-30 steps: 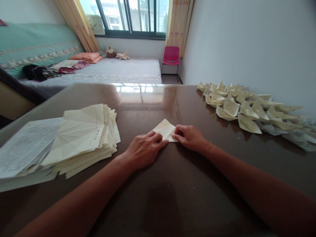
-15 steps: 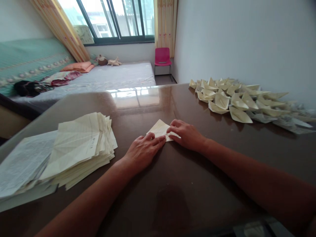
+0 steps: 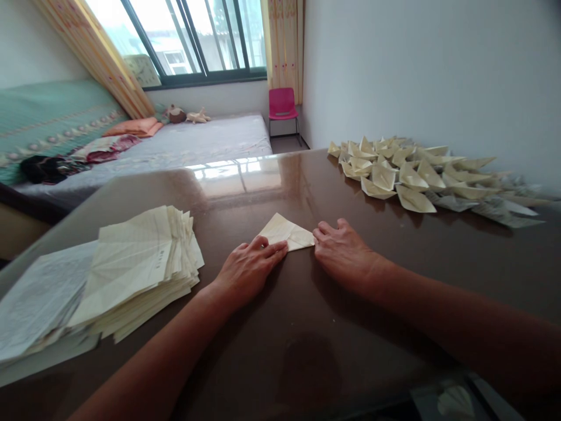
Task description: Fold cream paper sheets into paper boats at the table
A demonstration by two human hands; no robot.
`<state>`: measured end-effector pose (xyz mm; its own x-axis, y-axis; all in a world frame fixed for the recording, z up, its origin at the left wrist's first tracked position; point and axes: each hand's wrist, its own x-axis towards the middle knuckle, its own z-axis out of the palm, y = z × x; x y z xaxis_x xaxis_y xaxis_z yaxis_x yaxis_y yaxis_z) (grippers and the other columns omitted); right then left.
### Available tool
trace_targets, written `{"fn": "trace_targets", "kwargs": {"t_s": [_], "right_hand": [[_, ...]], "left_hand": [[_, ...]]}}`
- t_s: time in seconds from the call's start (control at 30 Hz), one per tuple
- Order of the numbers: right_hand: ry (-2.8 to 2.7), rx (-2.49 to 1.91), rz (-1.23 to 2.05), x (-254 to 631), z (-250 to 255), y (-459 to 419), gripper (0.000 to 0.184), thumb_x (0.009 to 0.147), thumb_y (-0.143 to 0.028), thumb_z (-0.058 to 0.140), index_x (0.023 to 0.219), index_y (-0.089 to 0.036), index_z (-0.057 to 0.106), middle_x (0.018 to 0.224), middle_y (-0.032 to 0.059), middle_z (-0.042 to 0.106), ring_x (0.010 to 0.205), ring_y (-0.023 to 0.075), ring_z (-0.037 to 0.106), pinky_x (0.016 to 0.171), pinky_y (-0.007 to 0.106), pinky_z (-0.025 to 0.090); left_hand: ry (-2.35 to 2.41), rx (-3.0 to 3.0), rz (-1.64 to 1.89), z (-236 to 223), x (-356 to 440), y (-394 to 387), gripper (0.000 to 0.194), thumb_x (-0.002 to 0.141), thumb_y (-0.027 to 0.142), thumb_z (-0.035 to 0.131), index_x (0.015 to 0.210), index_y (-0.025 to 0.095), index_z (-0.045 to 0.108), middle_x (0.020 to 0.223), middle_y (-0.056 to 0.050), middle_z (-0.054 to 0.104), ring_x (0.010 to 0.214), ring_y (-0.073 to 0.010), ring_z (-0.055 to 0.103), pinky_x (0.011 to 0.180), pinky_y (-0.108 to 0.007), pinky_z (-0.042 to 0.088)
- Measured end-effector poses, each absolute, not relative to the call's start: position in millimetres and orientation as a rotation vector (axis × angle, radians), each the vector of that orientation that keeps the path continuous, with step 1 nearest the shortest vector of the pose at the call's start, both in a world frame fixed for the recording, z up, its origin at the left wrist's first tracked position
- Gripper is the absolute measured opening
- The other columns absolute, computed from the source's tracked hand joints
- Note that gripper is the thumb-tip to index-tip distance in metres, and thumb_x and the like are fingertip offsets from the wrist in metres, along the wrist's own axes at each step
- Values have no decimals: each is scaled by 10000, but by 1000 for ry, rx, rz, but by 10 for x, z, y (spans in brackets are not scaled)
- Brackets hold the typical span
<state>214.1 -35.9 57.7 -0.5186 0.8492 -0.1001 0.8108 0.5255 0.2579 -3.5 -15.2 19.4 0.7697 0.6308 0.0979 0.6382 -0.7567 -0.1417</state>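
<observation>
A cream sheet of paper [image 3: 283, 229], folded into a triangle with its peak away from me, lies flat on the brown table [image 3: 263, 351]. My left hand [image 3: 252, 260] rests on its left part, fingers stretched out and pressing it down. At the paper's right corner is my right hand [image 3: 344, 248], its fingers bent and closed on the tip. The underside of both hands is hidden.
To the left lies a stack of creased cream sheets [image 3: 131, 251], overlapping grey printed sheets [image 3: 39, 292]. Many folded paper boats [image 3: 412, 175] crowd the back right by the wall. Beyond the table are a bed [image 3: 210, 137] and a pink chair [image 3: 283, 105].
My right hand has slid rightward from the paper's middle to its right corner, where the fold now lies flatter. My left hand stays on the paper. The view has shifted slightly.
</observation>
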Motion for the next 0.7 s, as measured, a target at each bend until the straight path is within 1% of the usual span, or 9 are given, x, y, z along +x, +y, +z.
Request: {"fn": "trace_targets", "kwargs": {"t_s": [0.03, 0.1, 0.17, 0.2, 0.33, 0.47, 0.6, 0.7], "right_hand": [[2557, 1451, 279, 2130, 593, -364, 208, 872, -108, 491, 841, -130, 695, 946, 158, 644, 952, 287, 526, 731, 417, 377], [2630, 1503, 324, 2090, 594, -375, 223, 889, -107, 466, 950, -117, 680, 984, 161, 636, 946, 278, 535, 697, 387, 392], [2724, 1471, 328, 2038, 546, -384, 247, 899, -105, 453, 1045, -105, 651, 1030, 163, 628, 935, 262, 548, 662, 351, 406], [2752, 1428, 302, 2013, 508, -385, 248, 897, -102, 456, 1054, -101, 648, 1040, 163, 627, 925, 254, 557, 656, 339, 413], [2741, 1349, 243, 1965, 358, -352, 218, 868, -71, 477, 964, -85, 673, 987, 164, 647, 869, 250, 588, 674, 336, 436], [2749, 1360, 284, 1981, 330, -304, 193, 852, -65, 489, 909, -79, 672, 904, 160, 655, 830, 255, 599, 674, 345, 429], [2775, 1350, 316, 1998, 349, -288, 173, 865, -83, 480, 897, -110, 648, 920, 151, 656, 856, 255, 598, 694, 350, 408], [2796, 1366, 348, 2012, 347, -271, 177, 885, -97, 459, 928, -134, 627, 949, 133, 655, 892, 255, 593, 704, 346, 393]], "left_hand": [[-1011, -2796, -75, 191, -35, -151, 438, 927, 212, 467, 1357, 294, 469, 1397, 35, 516, 1102, -209, 498, 794, -329, 463], [-1018, -2794, -94, 185, -35, -149, 430, 925, 220, 476, 1347, 302, 479, 1384, 35, 529, 1093, -205, 505, 791, -326, 466], [-1028, -2794, -103, 180, -32, -148, 411, 930, 236, 478, 1334, 310, 489, 1377, 41, 536, 1092, -203, 508, 794, -321, 466], [-1030, -2795, -104, 178, -30, -148, 399, 934, 245, 476, 1327, 311, 495, 1376, 44, 537, 1091, -202, 510, 796, -318, 467], [-1018, -2796, -97, 181, -40, -141, 374, 948, 271, 469, 1319, 305, 496, 1373, 47, 539, 1092, -195, 519, 817, -314, 470], [-1070, -2733, -85, 207, -116, -91, 381, 933, 236, 496, 1310, 287, 504, 1335, 15, 573, 1092, -201, 542, 823, -312, 478], [-1135, -2665, -107, 231, -195, -12, 383, 906, 161, 515, 1274, 263, 534, 1287, -18, 608, 1122, -217, 553, 849, -326, 486], [-1160, -2661, -124, 217, -212, 39, 392, 893, 132, 517, 1268, 243, 542, 1277, -37, 613, 1109, -224, 571, 859, -344, 500]]}}
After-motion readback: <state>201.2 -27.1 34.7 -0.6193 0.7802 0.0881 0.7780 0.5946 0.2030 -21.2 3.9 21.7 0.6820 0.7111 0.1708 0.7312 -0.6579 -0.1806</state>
